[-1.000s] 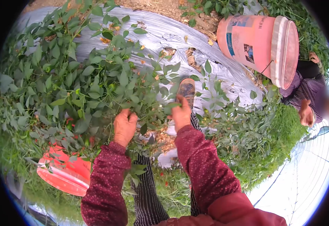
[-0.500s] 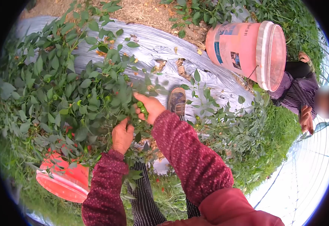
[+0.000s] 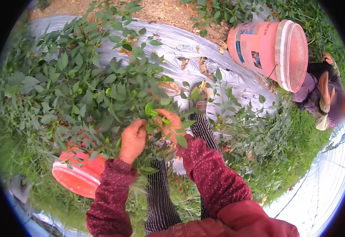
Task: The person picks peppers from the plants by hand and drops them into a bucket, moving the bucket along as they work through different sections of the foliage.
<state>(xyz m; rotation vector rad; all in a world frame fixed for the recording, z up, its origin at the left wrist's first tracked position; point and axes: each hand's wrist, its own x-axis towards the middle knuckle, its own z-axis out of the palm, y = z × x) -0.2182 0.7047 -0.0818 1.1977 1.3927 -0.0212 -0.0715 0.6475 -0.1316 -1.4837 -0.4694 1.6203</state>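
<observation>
My right hand (image 3: 171, 125) is closed around green peppers; one crinkled green pepper (image 3: 150, 110) sticks out past its fingertips, and part of another shows across the fingers. Leaves of the pepper plant (image 3: 119, 93) cover some of this hand. Just to its left, my left hand (image 3: 133, 139) is closed with thumb and fingers pressed together among the stems. What it pinches, if anything, is hidden. A green pepper hangs close beside the left hand.
A pink bucket (image 3: 255, 49) lies tipped on the silver plastic sheet (image 3: 172, 51) at upper right. A red bucket (image 3: 77, 175) stands lower left, partly behind leaves. Another person (image 3: 314, 89) is at the far right. My striped trouser legs (image 3: 162, 197) are below.
My right hand has moved down and right, closer to my left hand, with peppers still in it. The left hand has shifted slightly. The other person's arm has moved, and the view has shifted.
</observation>
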